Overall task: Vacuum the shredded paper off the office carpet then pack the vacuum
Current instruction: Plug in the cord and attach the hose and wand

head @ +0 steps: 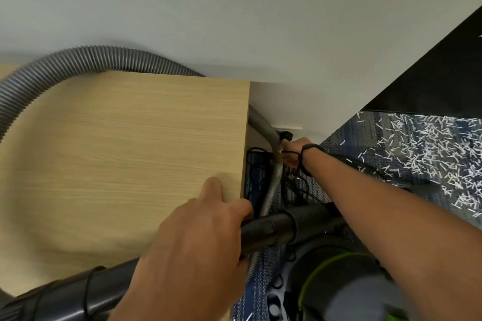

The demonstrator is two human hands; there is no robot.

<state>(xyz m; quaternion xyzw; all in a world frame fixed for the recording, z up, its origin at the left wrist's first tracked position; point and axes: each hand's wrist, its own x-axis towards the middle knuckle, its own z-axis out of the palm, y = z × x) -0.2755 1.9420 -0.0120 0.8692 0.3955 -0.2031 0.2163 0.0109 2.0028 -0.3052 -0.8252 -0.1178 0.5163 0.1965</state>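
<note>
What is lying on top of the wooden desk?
A grey ribbed hose curves across the wooden desk. The left hand holds the black vacuum tube at its edge, covering part of the tube.

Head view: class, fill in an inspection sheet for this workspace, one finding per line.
Surface: blue carpet, part bare.
Job's things: shredded paper strewn on the carpet; vacuum at lower right; grey hose looped over the wooden desk.
Clutter: nothing seen.
Grippers: left hand grips the black tube; right hand reaches at the wall socket, fingers hidden.
Cables: black cords tangled below the socket.
Surroundings: pale wall.
</note>
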